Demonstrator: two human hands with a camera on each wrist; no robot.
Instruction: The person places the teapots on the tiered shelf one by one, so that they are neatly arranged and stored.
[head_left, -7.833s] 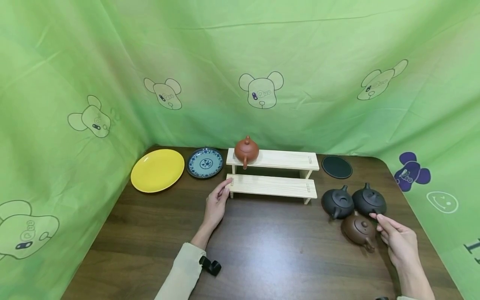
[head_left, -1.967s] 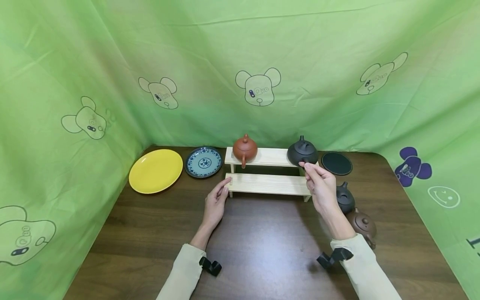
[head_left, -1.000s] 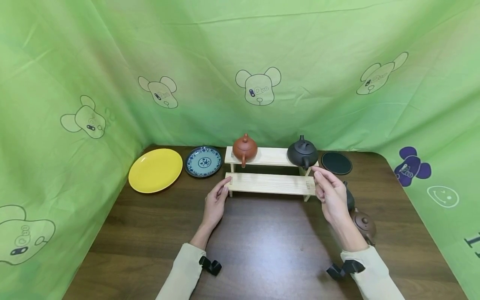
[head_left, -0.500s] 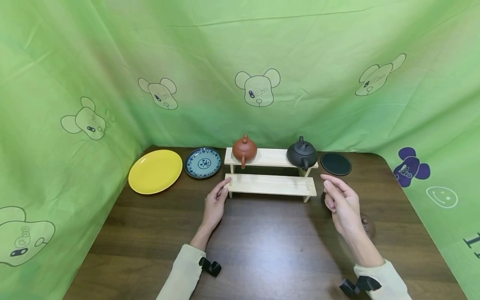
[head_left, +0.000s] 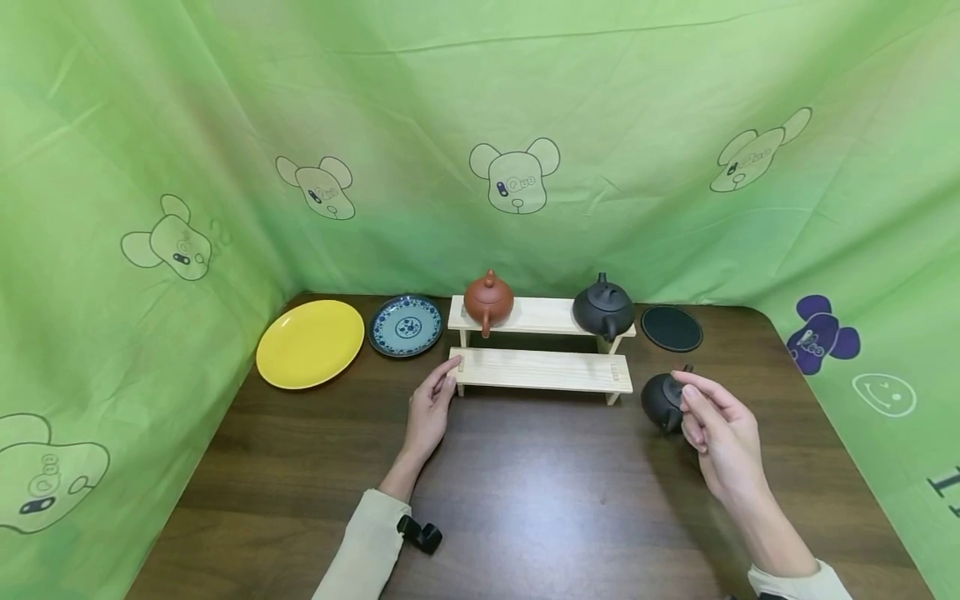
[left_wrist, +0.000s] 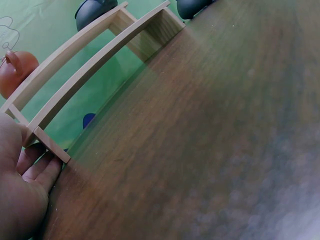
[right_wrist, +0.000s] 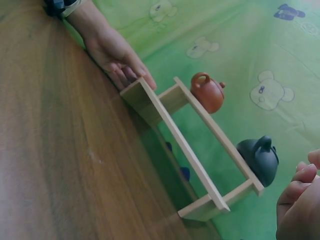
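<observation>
My left hand (head_left: pixel 429 417) holds the left end of a two-tier wooden stand (head_left: pixel 540 369), its forefinger on the lower board. In the left wrist view, other fingers sit beneath that board beside the leg. An orange-brown teapot (head_left: pixel 487 302) occupies the upper tier's left; a black teapot (head_left: pixel 602 308) sits at its right end. My right hand (head_left: pixel 723 442) hovers with nothing in its loosely curled fingers, thumb and forefinger close together. Behind those fingertips, a second black teapot (head_left: pixel 660 404) stands on the table, partly covered. The dark brown teapot is hidden by the hand.
A yellow plate (head_left: pixel 311 344) and a blue patterned plate (head_left: pixel 406 326) lie left of the stand. A round dark coaster (head_left: pixel 672 328) is to its right. Green cloth (head_left: pixel 420 125) hangs around the back and sides of the wooden table (head_left: pixel 540 492).
One black teapot has gone from the table to the upper tier's right end. My right hand has let go of it and moved right and nearer. The left hand has stayed put.
</observation>
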